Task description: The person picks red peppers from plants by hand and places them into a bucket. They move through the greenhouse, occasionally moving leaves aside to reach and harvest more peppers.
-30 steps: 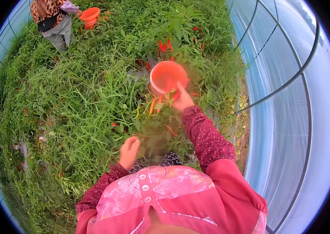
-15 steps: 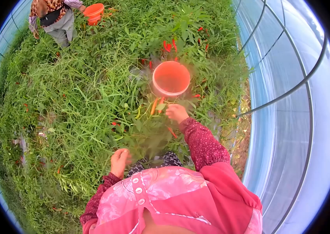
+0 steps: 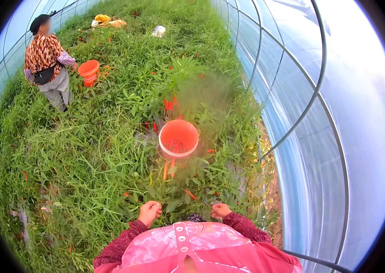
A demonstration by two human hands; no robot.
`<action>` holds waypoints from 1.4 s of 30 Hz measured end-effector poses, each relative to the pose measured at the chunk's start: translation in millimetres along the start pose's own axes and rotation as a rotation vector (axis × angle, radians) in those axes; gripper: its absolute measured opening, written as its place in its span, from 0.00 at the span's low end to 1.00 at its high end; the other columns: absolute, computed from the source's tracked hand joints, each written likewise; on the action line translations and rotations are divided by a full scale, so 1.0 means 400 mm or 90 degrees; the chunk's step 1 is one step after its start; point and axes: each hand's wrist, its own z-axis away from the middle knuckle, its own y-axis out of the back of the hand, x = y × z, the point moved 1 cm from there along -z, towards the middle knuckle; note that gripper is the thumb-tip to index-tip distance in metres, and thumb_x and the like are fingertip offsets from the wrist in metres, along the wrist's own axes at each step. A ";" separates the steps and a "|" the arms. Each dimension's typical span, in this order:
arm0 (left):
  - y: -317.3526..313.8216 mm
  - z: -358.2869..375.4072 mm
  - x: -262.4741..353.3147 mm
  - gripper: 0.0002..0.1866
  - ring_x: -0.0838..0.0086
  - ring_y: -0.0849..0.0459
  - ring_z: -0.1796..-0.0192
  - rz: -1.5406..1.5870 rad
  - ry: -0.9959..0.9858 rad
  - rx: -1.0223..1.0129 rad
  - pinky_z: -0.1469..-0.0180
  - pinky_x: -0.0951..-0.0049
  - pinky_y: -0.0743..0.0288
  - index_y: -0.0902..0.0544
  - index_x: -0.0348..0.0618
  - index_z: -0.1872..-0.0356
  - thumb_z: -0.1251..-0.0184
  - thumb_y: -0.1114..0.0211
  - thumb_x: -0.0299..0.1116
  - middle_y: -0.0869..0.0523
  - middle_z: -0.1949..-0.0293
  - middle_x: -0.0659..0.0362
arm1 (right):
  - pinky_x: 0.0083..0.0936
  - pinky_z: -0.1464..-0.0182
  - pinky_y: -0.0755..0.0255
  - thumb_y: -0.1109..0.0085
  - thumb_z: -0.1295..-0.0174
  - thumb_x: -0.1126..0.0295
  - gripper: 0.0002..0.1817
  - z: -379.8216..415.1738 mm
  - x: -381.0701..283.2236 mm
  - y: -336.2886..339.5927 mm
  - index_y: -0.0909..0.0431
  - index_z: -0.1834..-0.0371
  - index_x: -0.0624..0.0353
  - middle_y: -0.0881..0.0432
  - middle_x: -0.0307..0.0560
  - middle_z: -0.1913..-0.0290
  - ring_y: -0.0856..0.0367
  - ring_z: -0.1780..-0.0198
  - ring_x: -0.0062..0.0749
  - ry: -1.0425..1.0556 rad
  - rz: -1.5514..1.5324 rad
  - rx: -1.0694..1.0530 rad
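My left hand is held low in front of my body, its fingers curled in over green leaves. Level with it to the right is my right hand, also with fingers curled; anything inside either hand is hidden. Ahead of both stands a red bucket with a pale rim and several red peppers at its bottom. Between the bucket and my hands hang an orange chili pepper and a red one beside it. Another red chili pepper lies among leaves between my hands.
A person stands at the upper left holding an orange bucket. More red peppers hang beyond my bucket. A white container and yellow sacks lie farther back. Curved plastic sheeting on metal hoops walls the right side.
My view has tilted up, showing more of the field and the other person. My right hand has drawn back from near the bucket toward my body. My left hand stays low and close.
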 end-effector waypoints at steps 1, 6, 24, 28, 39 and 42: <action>-0.005 -0.007 0.003 0.11 0.77 0.21 0.68 -0.010 0.007 -0.020 0.69 0.77 0.25 0.24 0.36 0.59 0.38 0.45 0.33 0.19 0.65 0.57 | 0.22 0.70 0.24 0.48 0.43 0.69 0.15 -0.004 0.004 0.006 0.28 0.54 0.64 0.19 0.47 0.67 0.19 0.69 0.27 -0.009 -0.074 0.018; -0.002 -0.020 0.008 0.11 0.73 0.20 0.67 -0.036 0.014 -0.069 0.69 0.74 0.23 0.25 0.35 0.59 0.36 0.46 0.32 0.19 0.65 0.55 | 0.23 0.68 0.24 0.49 0.43 0.70 0.15 0.036 -0.033 -0.005 0.29 0.53 0.64 0.19 0.48 0.64 0.19 0.68 0.28 -0.017 -0.052 0.036; 0.135 0.003 -0.094 0.13 0.73 0.19 0.68 -0.047 0.064 0.014 0.67 0.72 0.23 0.24 0.36 0.58 0.38 0.45 0.34 0.18 0.65 0.55 | 0.27 0.62 0.23 0.48 0.42 0.72 0.13 0.034 -0.095 -0.032 0.28 0.55 0.68 0.19 0.54 0.64 0.18 0.65 0.33 -0.015 -0.041 0.021; 0.130 0.005 -0.085 0.13 0.73 0.20 0.68 -0.042 0.068 0.014 0.67 0.72 0.23 0.24 0.35 0.57 0.37 0.46 0.34 0.18 0.66 0.56 | 0.27 0.67 0.22 0.48 0.41 0.67 0.15 0.006 -0.085 -0.052 0.26 0.56 0.67 0.19 0.49 0.66 0.18 0.69 0.31 0.032 -0.026 0.005; 0.132 0.026 -0.088 0.12 0.73 0.20 0.69 -0.038 0.068 0.024 0.68 0.73 0.23 0.24 0.36 0.59 0.38 0.44 0.34 0.19 0.67 0.57 | 0.30 0.61 0.22 0.50 0.42 0.75 0.13 0.039 -0.101 -0.061 0.28 0.54 0.68 0.20 0.54 0.63 0.19 0.66 0.36 -0.029 -0.072 0.011; 0.131 0.024 -0.092 0.12 0.74 0.20 0.68 -0.037 0.070 0.019 0.69 0.73 0.23 0.24 0.35 0.59 0.38 0.45 0.34 0.19 0.67 0.57 | 0.30 0.60 0.23 0.50 0.42 0.75 0.14 0.018 -0.054 -0.052 0.29 0.53 0.69 0.20 0.56 0.62 0.19 0.64 0.36 -0.020 -0.072 0.012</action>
